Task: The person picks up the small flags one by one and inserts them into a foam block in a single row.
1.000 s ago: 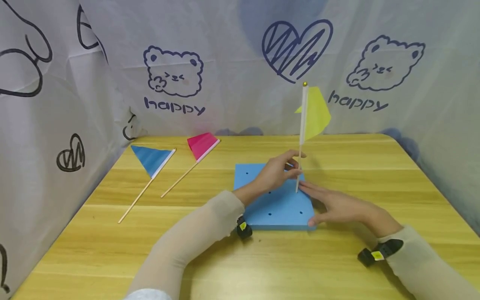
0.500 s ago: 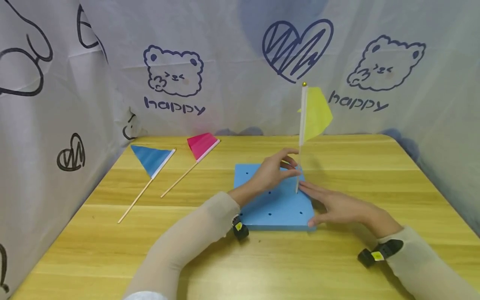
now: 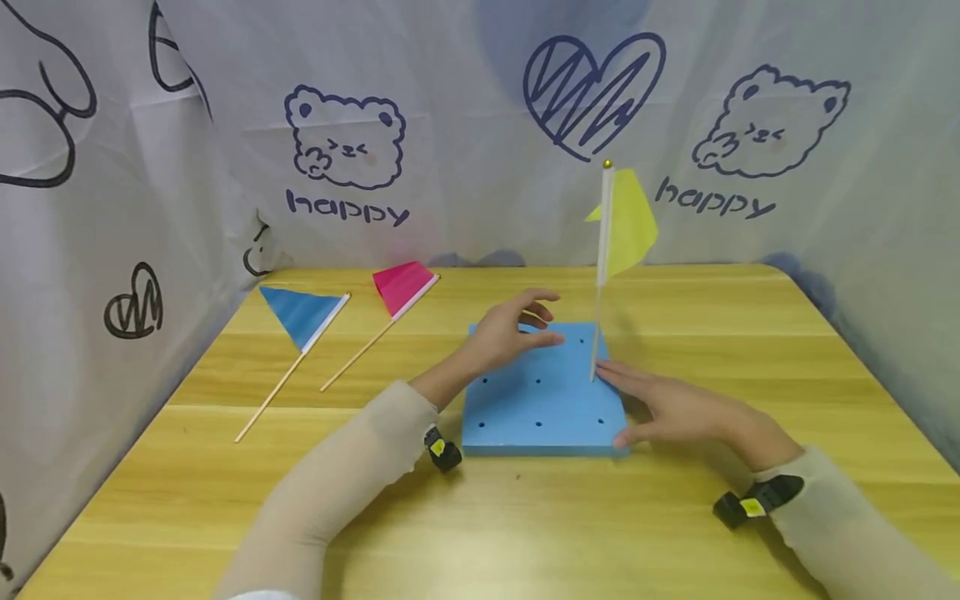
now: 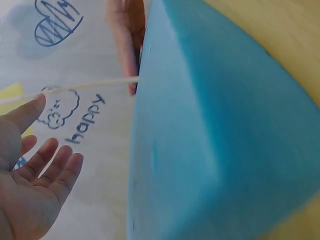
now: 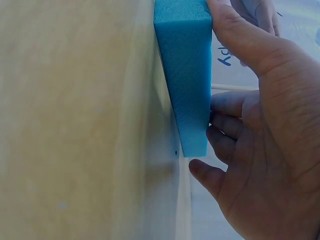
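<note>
Hovering above the blue foam block (image 3: 542, 400), your left hand (image 3: 510, 333) has its fingers loosely spread and grips nothing; the left wrist view shows the palm (image 4: 30, 200) open and apart from the foam. Your right hand (image 3: 675, 408) lies flat against the block's right edge, fingers straight on top near the stick and thumb pressed on the front corner, as the right wrist view also shows (image 5: 255, 125). The yellow flag (image 3: 626, 221) stands upright, its stick planted in a hole near the block's right side. 2 more flags lie flat on the wooden table (image 3: 525, 517) to the left: 1 blue flag (image 3: 300, 315) and 1 pink flag (image 3: 403, 287), well apart from both hands.
</note>
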`<state>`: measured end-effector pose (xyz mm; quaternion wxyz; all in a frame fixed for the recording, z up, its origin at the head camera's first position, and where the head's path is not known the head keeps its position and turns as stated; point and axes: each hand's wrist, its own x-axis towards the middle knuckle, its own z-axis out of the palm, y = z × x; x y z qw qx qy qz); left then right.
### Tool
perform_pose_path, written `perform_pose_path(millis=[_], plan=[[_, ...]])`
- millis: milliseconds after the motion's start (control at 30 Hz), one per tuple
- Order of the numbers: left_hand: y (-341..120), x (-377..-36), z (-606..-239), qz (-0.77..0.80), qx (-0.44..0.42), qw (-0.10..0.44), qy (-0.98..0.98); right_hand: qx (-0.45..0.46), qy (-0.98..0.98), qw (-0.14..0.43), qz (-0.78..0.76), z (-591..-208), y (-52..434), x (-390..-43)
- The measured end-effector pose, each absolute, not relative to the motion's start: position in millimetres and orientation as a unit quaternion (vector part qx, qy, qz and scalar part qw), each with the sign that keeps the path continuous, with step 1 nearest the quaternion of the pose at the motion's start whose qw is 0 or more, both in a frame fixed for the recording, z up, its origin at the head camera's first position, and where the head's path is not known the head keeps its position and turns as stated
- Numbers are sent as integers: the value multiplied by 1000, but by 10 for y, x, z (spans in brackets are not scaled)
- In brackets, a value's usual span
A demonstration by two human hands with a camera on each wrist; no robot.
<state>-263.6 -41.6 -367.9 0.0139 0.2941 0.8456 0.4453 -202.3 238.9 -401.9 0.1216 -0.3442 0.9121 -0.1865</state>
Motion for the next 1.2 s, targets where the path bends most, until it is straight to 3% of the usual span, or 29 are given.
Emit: perform_pose_path(millis=[533,1200], plan=[[-994,-2660,-3699,417,261,16,870,-338,916,125,-177,-4018,2401,-1995],[-1707,-2634,-3790,392,229,19,891,-354,927,82,-98,-3949,2397,-1969]])
